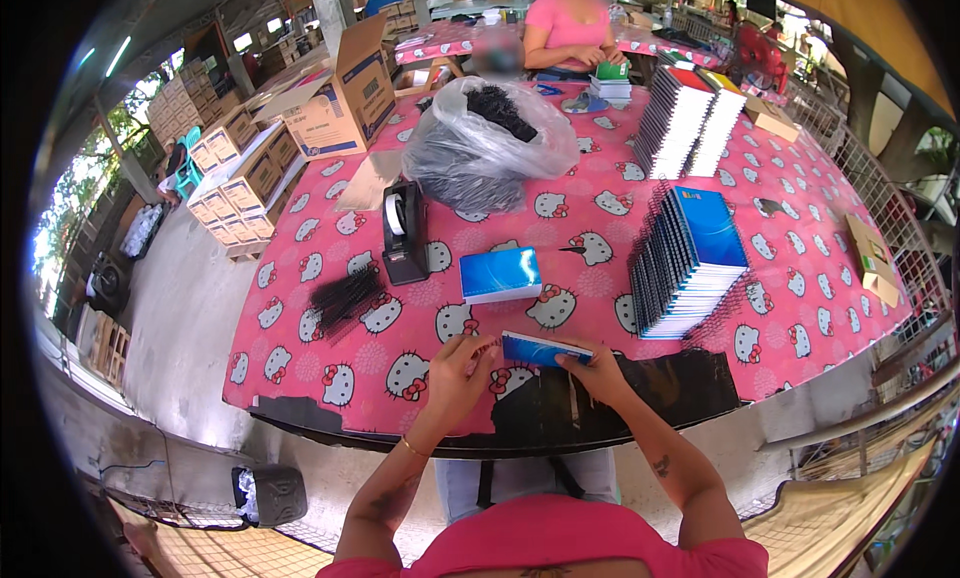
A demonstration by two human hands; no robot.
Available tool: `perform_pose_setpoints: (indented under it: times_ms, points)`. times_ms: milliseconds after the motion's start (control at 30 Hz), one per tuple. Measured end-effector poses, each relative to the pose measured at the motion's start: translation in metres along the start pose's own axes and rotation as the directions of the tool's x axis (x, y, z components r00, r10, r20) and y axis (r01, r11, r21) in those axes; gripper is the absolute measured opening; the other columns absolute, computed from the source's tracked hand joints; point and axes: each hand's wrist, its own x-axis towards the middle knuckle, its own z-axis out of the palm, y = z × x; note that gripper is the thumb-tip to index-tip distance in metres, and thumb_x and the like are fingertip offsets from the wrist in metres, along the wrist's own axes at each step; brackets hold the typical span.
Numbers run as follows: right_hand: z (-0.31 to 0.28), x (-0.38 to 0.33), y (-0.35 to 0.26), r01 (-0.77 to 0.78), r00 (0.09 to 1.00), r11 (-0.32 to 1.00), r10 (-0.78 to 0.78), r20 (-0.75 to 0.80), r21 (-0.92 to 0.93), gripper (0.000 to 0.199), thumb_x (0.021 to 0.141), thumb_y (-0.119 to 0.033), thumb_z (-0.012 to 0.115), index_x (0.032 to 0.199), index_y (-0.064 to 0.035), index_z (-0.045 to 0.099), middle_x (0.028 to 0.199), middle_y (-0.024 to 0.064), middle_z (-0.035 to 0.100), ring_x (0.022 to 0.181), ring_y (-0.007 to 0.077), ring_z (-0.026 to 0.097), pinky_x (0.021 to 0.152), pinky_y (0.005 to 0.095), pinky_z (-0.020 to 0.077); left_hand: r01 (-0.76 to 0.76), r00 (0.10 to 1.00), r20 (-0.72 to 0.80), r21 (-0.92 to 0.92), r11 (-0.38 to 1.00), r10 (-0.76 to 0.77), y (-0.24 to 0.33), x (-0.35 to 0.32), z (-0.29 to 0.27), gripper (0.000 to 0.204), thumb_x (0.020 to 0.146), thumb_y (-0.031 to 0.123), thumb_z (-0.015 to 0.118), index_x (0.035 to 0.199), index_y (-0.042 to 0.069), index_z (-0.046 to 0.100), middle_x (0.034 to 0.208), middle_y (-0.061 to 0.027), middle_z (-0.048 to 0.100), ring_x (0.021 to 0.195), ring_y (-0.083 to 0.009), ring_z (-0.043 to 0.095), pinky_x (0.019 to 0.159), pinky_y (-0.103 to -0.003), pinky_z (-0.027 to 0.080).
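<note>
Near the table's front edge, my right hand (600,372) grips the right end of a small blue-covered notebook (538,352), thumb on its cover. My left hand (460,374) is at the notebook's left end with its fingers pinched together; what they hold there is too small to make out. Just beyond lies a short stack of blue notebook covers and pages (500,275). To the left is a loose pile of thin black binding coils (345,300). A tall stack of coil-bound blue notebooks (690,263) stands on the right.
A black tape dispenser (405,236) stands behind the coils. Farther back are a plastic bag of black coils (485,143), an open cardboard box (345,103) and white-paged notebook stacks (685,123). A person in pink (575,33) works at the far side. Pink cloth (390,363) covers the table.
</note>
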Motion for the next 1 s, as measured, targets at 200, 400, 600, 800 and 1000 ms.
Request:
perform_pose_setpoints:
  times_ms: [200, 400, 600, 800, 1000]
  points:
    - [-0.002, 0.002, 0.013, -0.009, 1.0, 1.0, 0.009, 0.002, 0.001, 0.031, 0.095, -0.01, 0.067, 0.125, -0.0005, 0.066, 0.11, 0.0038, 0.071, 0.104, 0.0101, 0.06, 0.095, 0.0277, 0.0459, -0.091, 0.994, -0.05, 0.14, 0.986, 0.099, -0.021, 0.002, 0.005, 0.019, 0.083, 0.003, 0.074, 0.102, 0.005, 0.07, 0.089, -0.0126, 0.067, 0.076, -0.0292, 0.068, 0.065, -0.036, 0.054]
    - [-0.005, 0.0, 0.011, -0.02, 1.0, 0.999, 0.021, 0.017, -0.028, 0.029, 0.095, -0.011, 0.067, 0.122, -0.0006, 0.067, 0.109, 0.0051, 0.071, 0.102, 0.0117, 0.061, 0.094, 0.0305, 0.0474, -0.166, 0.985, -0.021, 0.114, 0.979, 0.17, -0.022, 0.004, -0.003, 0.02, 0.082, 0.003, 0.074, 0.101, 0.005, 0.07, 0.092, -0.0129, 0.067, 0.079, -0.0313, 0.069, 0.067, -0.037, 0.056]
    - [-0.007, -0.003, -0.013, -0.071, 0.997, 0.997, 0.071, 0.022, -0.02, 0.03, 0.096, -0.011, 0.066, 0.125, -0.0007, 0.066, 0.112, 0.0068, 0.071, 0.105, 0.0126, 0.061, 0.096, 0.0307, 0.0474, -0.114, 0.993, -0.021, 0.017, 0.993, 0.115, -0.02, 0.014, 0.008, 0.017, 0.084, -0.001, 0.074, 0.1, 0.004, 0.07, 0.091, -0.0115, 0.067, 0.08, -0.024, 0.07, 0.066, -0.033, 0.055]
    - [-0.003, 0.001, 0.015, 0.074, 0.995, 0.997, -0.074, 0.071, 0.001, 0.032, 0.096, -0.009, 0.066, 0.128, -0.0028, 0.066, 0.114, 0.0064, 0.072, 0.106, 0.0124, 0.063, 0.097, 0.03, 0.0477, -0.242, 0.951, 0.223, 0.118, 0.963, 0.212, -0.018, 0.022, -0.005, 0.022, 0.084, 0.001, 0.074, 0.104, 0.004, 0.066, 0.094, -0.0125, 0.063, 0.072, -0.0281, 0.066, 0.064, -0.036, 0.054]
    - [-0.003, -0.002, 0.016, 0.134, 0.988, 0.991, -0.134, 0.073, -0.003, 0.034, 0.094, -0.006, 0.066, 0.128, -0.0048, 0.066, 0.112, 0.0085, 0.073, 0.103, 0.014, 0.065, 0.094, 0.031, 0.0498, -0.257, 0.918, 0.313, 0.002, 0.966, 0.243, -0.002, 0.03, 0.0, 0.018, 0.086, 0.005, 0.074, 0.102, 0.004, 0.066, 0.092, -0.0129, 0.06, 0.068, -0.0291, 0.063, 0.058, -0.038, 0.05]
